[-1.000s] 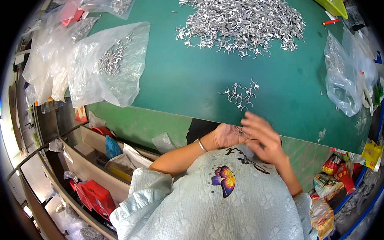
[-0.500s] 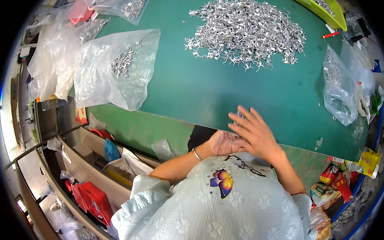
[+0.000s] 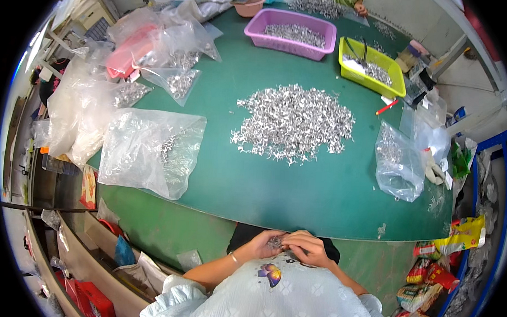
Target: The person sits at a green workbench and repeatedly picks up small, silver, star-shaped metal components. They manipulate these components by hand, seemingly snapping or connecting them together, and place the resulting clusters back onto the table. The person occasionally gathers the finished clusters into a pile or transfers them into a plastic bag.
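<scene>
My left hand [image 3: 257, 246] is cupped low against my front, at the table's near edge. In its palm lie several small curved silver metal pieces [image 3: 274, 242]. My right hand [image 3: 308, 247] meets it from the right, fingers bent and pressed together over the left fingertips; anything between them is hidden. Beyond both hands, a large heap of the same metal pieces [image 3: 294, 123] is spread on the green table [image 3: 229, 199]. A clear plastic bag [image 3: 139, 154] with some pieces inside lies to the left.
A purple basket [image 3: 252, 38] and a yellow-green basket [image 3: 373, 84] hold more pieces. Another bag [image 3: 398, 169] and a red pen [image 3: 387, 107] lie on the right. Plastic bags [image 3: 76, 113] crowd the left side. A co-worker's hand [image 3: 360, 8] shows at the far end.
The view has tilted up, bringing the baskets and far end into sight. My right hand, earlier raised with fingers spread above the left, has come down and its fingers have closed by the left hand.
</scene>
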{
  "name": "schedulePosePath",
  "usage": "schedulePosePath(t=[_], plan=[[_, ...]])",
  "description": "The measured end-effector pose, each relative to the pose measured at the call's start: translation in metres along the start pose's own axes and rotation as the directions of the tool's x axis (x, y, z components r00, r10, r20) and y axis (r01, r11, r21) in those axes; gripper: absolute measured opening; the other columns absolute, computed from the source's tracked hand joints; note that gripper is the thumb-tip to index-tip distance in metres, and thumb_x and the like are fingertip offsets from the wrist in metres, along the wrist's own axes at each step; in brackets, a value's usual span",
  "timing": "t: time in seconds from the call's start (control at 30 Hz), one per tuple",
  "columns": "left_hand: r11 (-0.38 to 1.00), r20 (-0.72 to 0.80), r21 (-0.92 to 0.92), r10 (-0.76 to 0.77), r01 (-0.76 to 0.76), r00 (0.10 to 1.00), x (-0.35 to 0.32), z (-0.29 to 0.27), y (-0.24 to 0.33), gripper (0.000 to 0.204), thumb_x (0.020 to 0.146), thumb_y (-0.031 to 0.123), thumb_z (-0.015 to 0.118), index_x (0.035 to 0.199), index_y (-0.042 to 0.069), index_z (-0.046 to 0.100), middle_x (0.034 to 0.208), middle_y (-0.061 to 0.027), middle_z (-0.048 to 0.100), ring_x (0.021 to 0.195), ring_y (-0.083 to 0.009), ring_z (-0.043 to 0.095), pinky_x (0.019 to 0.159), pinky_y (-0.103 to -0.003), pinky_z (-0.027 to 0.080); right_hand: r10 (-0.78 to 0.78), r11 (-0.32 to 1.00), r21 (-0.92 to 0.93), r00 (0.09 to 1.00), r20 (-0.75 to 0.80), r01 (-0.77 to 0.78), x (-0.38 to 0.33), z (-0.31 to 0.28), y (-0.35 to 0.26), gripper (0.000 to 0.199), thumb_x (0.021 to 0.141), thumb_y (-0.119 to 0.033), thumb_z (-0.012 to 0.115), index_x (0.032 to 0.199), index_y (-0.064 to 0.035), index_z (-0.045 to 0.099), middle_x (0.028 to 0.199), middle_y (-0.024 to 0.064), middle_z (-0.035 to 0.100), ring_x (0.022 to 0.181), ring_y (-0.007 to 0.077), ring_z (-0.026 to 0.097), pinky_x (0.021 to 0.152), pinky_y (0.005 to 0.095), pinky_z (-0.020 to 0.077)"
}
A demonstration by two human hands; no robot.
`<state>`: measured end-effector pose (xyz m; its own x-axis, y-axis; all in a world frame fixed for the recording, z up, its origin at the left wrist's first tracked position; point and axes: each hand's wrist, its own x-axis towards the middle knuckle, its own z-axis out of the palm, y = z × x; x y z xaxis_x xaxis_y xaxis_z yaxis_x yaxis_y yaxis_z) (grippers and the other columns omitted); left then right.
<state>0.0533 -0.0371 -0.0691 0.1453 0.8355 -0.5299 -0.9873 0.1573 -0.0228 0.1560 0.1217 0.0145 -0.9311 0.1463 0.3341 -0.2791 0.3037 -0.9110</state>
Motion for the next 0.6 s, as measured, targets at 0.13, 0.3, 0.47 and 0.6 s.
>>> schedulePosePath(t=[0.13,0.3,0.47,0.6], plan=[[0.999,-0.28,0.02,0.034,-0.03,0.959,-0.043,0.031,0.018,0.024,0.092,0.02,0.057,0.098,-0.002,0.065,0.087,-0.0134,0.067,0.067,-0.0162,0.057,0.055,-0.025,0.044,0.125,0.988,-0.062,0.963,-0.24,-0.143,0.006,-0.009,-0.005,0.014,0.084,0.007,0.059,0.095,0.0046,0.067,0.085,0.013,0.069,0.08,0.024,0.065,0.073,0.0326,0.0499],[0.953,-0.173,-0.177,0.217,-0.247,0.961,-0.088,0.042,0.046,0.024,0.091,0.022,0.06,0.097,-0.001,0.062,0.091,-0.0151,0.063,0.062,-0.016,0.054,0.046,-0.024,0.043,0.301,0.952,0.088,0.847,-0.438,-0.293,0.0,-0.014,0.012,0.014,0.091,0.003,0.054,0.099,0.0047,0.065,0.089,0.0114,0.066,0.08,0.0165,0.062,0.075,0.0283,0.0495],[0.672,-0.209,-0.451,0.561,-0.588,0.801,-0.092,0.056,0.094,0.023,0.088,0.011,0.054,0.11,0.002,0.055,0.102,-0.0116,0.06,0.07,-0.0187,0.058,0.052,-0.028,0.045,0.251,0.965,0.054,0.836,-0.489,-0.258,-0.001,-0.016,0.019,0.016,0.093,0.005,0.049,0.102,0.0069,0.062,0.093,0.012,0.062,0.083,0.016,0.061,0.077,0.0277,0.0499],[0.283,-0.268,-0.555,0.829,-0.782,0.49,-0.114,0.037,0.186,0.022,0.089,0.011,0.046,0.107,0.003,0.055,0.105,-0.0146,0.061,0.079,-0.0228,0.062,0.058,-0.029,0.051,0.227,0.963,-0.025,0.862,-0.454,-0.267,0.0,-0.015,0.019,0.015,0.091,0.006,0.051,0.101,0.0062,0.063,0.091,0.0128,0.062,0.081,0.0175,0.061,0.075,0.0285,0.0497]])
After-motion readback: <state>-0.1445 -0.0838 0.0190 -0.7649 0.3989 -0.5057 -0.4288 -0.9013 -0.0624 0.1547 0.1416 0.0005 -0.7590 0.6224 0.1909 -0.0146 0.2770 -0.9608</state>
